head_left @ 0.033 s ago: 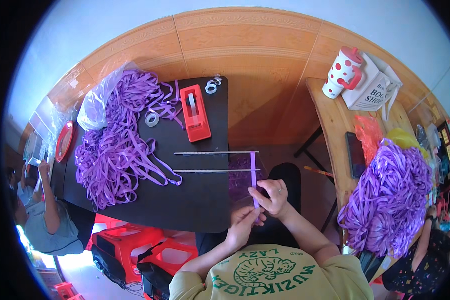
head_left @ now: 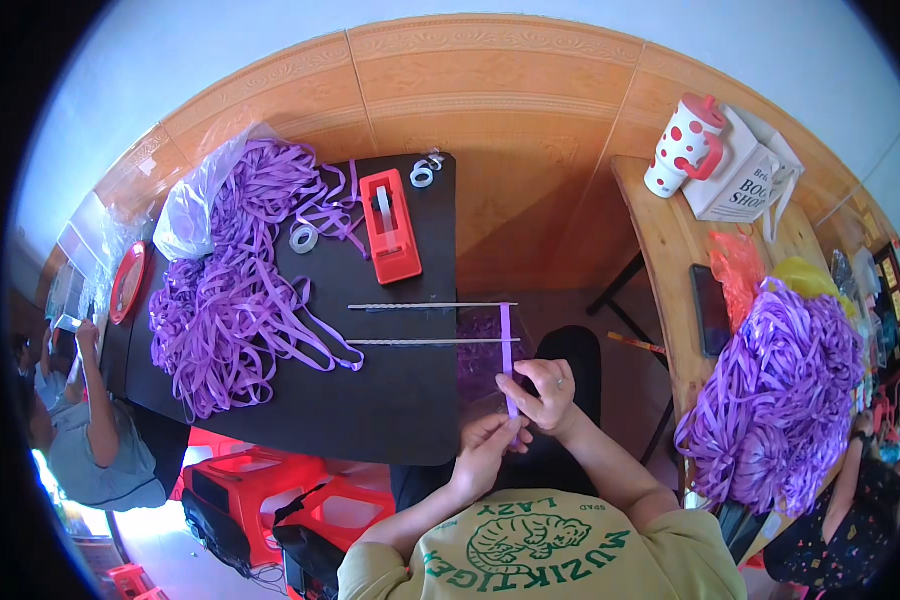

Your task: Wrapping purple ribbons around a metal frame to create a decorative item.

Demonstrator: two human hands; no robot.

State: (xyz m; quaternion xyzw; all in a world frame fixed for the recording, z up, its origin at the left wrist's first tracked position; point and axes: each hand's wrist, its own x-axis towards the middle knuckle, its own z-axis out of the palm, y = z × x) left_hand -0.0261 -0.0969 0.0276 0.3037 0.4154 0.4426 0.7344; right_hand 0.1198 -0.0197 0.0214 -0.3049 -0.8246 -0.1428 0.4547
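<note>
Right now both hands work one purple ribbon strip at the near right edge of the black counter. The right hand pinches its lower part, the left hand clenches the bottom end just below — probably to keep it taut. The strip's long axis runs near to far, crossing the tips of two thin rods (which jut rightward off the counter). A red tape dispenser sits farther back.
</note>
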